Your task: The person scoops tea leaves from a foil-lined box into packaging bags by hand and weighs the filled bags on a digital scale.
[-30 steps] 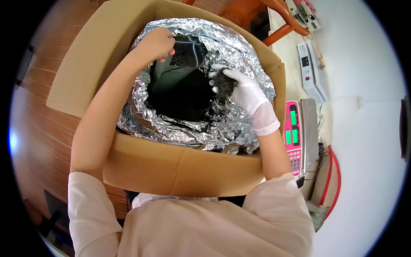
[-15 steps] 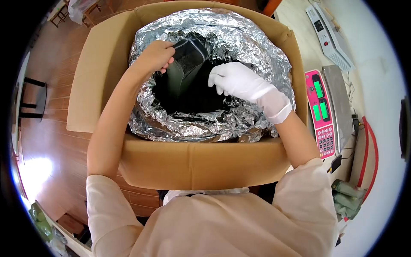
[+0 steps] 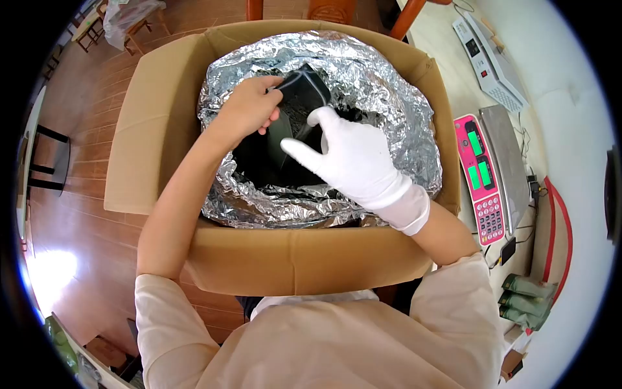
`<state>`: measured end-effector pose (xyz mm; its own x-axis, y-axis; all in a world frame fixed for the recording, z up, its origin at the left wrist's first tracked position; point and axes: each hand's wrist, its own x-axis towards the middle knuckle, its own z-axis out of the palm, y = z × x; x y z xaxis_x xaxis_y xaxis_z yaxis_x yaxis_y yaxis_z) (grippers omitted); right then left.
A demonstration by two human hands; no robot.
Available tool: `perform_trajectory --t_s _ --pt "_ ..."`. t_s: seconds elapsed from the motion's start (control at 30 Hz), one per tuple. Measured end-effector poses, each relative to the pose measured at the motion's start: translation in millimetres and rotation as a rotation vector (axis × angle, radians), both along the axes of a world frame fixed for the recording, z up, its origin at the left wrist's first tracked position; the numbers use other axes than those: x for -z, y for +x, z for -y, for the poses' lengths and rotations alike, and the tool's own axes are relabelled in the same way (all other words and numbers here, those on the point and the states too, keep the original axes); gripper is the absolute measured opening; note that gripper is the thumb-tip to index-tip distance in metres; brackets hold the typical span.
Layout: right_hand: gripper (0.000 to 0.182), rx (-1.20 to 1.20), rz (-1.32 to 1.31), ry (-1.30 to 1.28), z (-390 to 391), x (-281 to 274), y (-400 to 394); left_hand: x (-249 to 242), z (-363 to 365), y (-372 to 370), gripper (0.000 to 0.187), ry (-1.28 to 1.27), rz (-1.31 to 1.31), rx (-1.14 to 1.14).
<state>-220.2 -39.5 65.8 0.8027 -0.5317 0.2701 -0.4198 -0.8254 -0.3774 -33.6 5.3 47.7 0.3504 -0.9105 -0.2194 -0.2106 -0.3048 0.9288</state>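
The thumb and fingers of my bare left hand (image 3: 251,109) pinch the upper left rim of a dark green pouch (image 3: 299,104). Its mouth is spread wide, and some dark loose material shows inside. Just right of the pouch is my right hand (image 3: 353,152), in a white glove, with thumb and forefinger apart and the fingertips right at the pouch's side. Both hands are over a crumpled foil liner (image 3: 405,117) whose hollow holds dark contents (image 3: 253,159). Around the foil stands an open cardboard box (image 3: 298,259); the pouch's lower end is sunk in the shaded hollow.
A pink scale (image 3: 479,175) with lit green displays stands on the counter to the right. Behind it lies a white appliance (image 3: 489,61). Several green packets (image 3: 526,299) sit lower right. Wooden chair parts (image 3: 330,10) rise beyond the box, and a dark stool (image 3: 52,155) is at left.
My gloved right hand has come up to the pouch, with thumb and forefinger now spread. My left hand, still pinching the rim, has moved slightly right with the pouch.
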Motion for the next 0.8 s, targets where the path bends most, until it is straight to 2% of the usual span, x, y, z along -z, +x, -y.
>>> perform_trajectory --t_s 0.1,0.2,0.27,0.3,0.37,0.43,0.5,0.57,0.63,0.7,0.8 --pt "0.048 0.050 0.044 0.021 -5 -11 6 -7 -4 -1 0.048 -0.056 -0.021 -0.020" --pt "0.046 -0.013 0.006 -0.061 -10 -2 8 -7 -5 -2 0.050 -0.122 -0.044 -0.045" --pt "0.029 -0.020 0.026 -0.154 -9 7 12 -12 -7 -6 0.052 -0.138 0.001 -0.031" --pt "0.024 -0.029 0.060 -0.244 -4 10 14 -13 -7 -6 0.052 -0.155 0.000 -0.030" --pt "0.017 -0.018 0.064 -0.267 8 7 16 -11 -7 -4 0.053 -0.181 -0.066 -0.024" --pt "0.019 -0.055 0.133 -0.349 25 2 14 -7 -6 3 0.051 -0.241 -0.098 0.006" --pt "0.016 -0.017 0.113 -0.464 30 -17 6 -10 -6 7 0.047 -0.426 -0.105 -0.058" --pt "0.017 -0.026 0.098 -0.532 44 -38 -10 -4 -1 13 0.043 -0.475 -0.060 -0.134" --pt "0.020 0.082 0.116 -0.345 51 -74 -29 3 3 16 0.040 -0.399 0.050 -0.190" --pt "0.025 0.178 0.193 -0.204 66 -109 -55 23 11 20 0.033 -0.432 0.156 -0.135" --pt "0.030 0.294 0.373 -0.042 86 -160 -98 17 6 16 0.029 -0.397 0.222 -0.069"
